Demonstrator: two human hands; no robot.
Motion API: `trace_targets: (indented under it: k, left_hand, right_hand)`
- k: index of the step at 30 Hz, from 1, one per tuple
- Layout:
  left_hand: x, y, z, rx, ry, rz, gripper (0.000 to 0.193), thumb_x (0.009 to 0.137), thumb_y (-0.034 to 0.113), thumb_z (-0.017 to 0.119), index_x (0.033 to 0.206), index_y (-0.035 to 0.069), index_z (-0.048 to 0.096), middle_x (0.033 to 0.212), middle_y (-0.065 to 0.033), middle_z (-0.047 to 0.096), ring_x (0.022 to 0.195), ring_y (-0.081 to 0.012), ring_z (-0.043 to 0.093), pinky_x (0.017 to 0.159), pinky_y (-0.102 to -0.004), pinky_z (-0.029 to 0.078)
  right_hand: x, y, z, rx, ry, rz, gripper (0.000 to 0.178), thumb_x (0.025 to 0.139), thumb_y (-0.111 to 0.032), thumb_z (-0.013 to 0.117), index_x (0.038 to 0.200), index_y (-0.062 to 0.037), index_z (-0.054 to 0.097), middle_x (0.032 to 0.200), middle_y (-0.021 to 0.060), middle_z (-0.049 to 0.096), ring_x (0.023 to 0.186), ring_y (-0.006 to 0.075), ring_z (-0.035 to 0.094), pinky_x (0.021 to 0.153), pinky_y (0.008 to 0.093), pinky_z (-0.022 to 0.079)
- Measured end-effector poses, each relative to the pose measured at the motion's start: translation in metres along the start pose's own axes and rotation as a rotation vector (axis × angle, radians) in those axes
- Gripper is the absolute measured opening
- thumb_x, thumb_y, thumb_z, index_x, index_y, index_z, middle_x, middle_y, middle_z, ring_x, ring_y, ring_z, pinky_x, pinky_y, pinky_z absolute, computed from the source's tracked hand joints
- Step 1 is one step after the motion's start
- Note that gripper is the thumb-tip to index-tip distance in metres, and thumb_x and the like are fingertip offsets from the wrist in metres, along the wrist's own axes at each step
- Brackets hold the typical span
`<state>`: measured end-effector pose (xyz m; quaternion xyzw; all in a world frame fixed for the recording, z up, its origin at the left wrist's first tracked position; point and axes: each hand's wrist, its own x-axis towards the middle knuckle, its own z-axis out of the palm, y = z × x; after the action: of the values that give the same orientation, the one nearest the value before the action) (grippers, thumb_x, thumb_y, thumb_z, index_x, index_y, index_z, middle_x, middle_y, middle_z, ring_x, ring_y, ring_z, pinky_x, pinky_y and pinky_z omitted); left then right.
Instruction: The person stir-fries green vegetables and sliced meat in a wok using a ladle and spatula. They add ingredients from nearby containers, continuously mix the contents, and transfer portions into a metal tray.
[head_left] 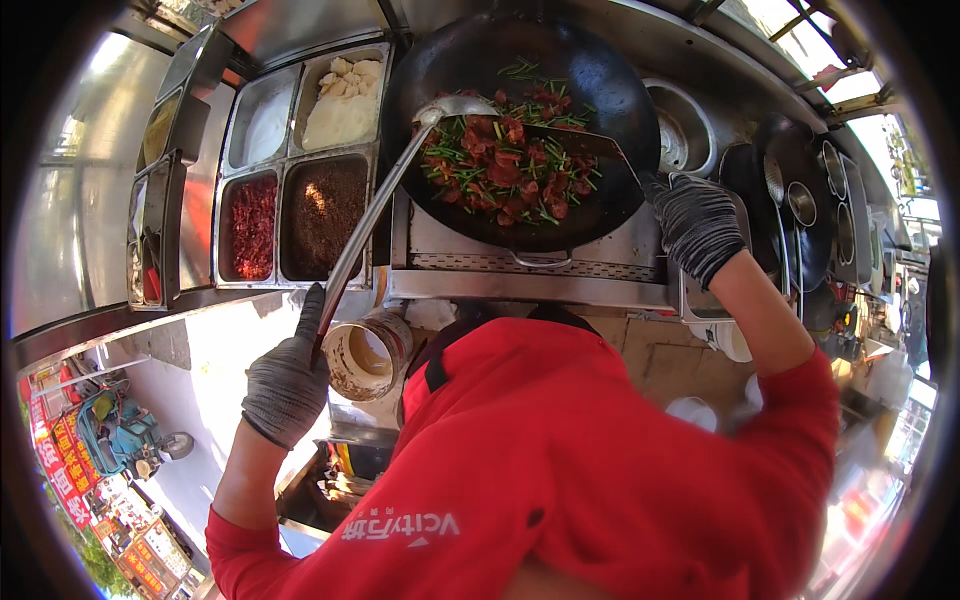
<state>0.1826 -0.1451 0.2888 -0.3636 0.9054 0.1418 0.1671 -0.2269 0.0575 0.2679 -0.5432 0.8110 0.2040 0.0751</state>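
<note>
My left hand (287, 385), in a grey striped glove, is closed round the long metal handle of a ladle (372, 212). The ladle's bowl rests over the left side of a large dark wok (610, 85). My right hand (697, 225), gloved alike, is closed at the wok's right rim on what looks like a wok spatula (580, 140). Its wide dark blade with a bright edge reaches into the wok; the handle is mostly hidden by my hand. Between the two tools lies a heap of reddish-brown meat slices with green stem pieces (510, 175).
Left of the wok, metal trays hold red chopped seasoning (253, 228), dark brown flakes (325, 215), and pale paste with lumps (343, 110). A round metal pot (682, 128) stands right of the wok. Below the counter is a stained bucket (368, 355). Ladles and pans crowd the far right.
</note>
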Motion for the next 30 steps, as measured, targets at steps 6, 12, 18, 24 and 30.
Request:
trace_targets:
  k: [6, 12, 18, 24, 30]
  left_hand:
    - [-0.049, -0.012, -0.096, 0.421, -0.113, 0.05, 0.071, 0.084, 0.002, 0.051, 0.149, 0.016, 0.027, 0.067, -0.0169, 0.06, 0.06, -0.0311, 0.063, 0.056, -0.0423, 0.051]
    - [0.032, -0.011, -0.033, 0.415, -0.111, 0.249, 0.074, 0.081, 0.001, 0.051, 0.149, 0.019, 0.028, 0.075, -0.0176, 0.065, 0.066, -0.0311, 0.066, 0.062, -0.0444, 0.052]
    - [0.072, -0.008, 0.0, 0.326, -0.118, 0.06, 0.075, 0.084, 0.003, 0.049, 0.151, 0.023, 0.023, 0.076, -0.0175, 0.065, 0.068, -0.032, 0.066, 0.064, -0.0443, 0.051]
    - [0.047, -0.002, 0.022, 0.021, 0.004, -0.128, 0.075, 0.087, 0.01, 0.05, 0.152, 0.028, 0.018, 0.074, -0.0198, 0.063, 0.064, -0.036, 0.064, 0.06, -0.0472, 0.05]
    - [0.116, 0.022, 0.096, -0.055, 0.106, -0.028, 0.07, 0.089, 0.016, 0.051, 0.151, 0.026, 0.021, 0.076, -0.0222, 0.063, 0.069, -0.0395, 0.064, 0.065, -0.0503, 0.048]
  right_hand:
    - [-0.06, 0.013, -0.048, -0.175, 0.034, -0.064, 0.028, 0.087, -0.007, 0.049, 0.113, -0.0058, 0.062, 0.089, 0.0144, 0.068, 0.083, 0.0275, 0.068, 0.069, 0.0407, 0.053]
    - [0.016, -0.032, 0.042, -0.145, -0.203, -0.163, 0.029, 0.089, -0.009, 0.05, 0.114, -0.0048, 0.063, 0.088, 0.0139, 0.068, 0.085, 0.0278, 0.068, 0.067, 0.0402, 0.053]
    - [0.033, 0.008, 0.037, -0.064, -0.135, -0.076, 0.031, 0.094, -0.013, 0.044, 0.121, -0.0138, 0.061, 0.091, 0.0155, 0.067, 0.083, 0.0312, 0.067, 0.069, 0.0425, 0.053]
    - [-0.005, 0.038, 0.055, 0.384, -0.085, 0.213, 0.033, 0.091, -0.024, 0.059, 0.121, -0.0117, 0.059, 0.093, 0.0147, 0.067, 0.084, 0.0276, 0.063, 0.076, 0.0363, 0.05]
    - [0.026, -0.006, 0.15, 1.453, -0.163, 0.538, 0.04, 0.087, -0.025, 0.065, 0.12, -0.005, 0.056, 0.088, 0.0098, 0.064, 0.07, 0.0212, 0.058, 0.07, 0.0357, 0.051]
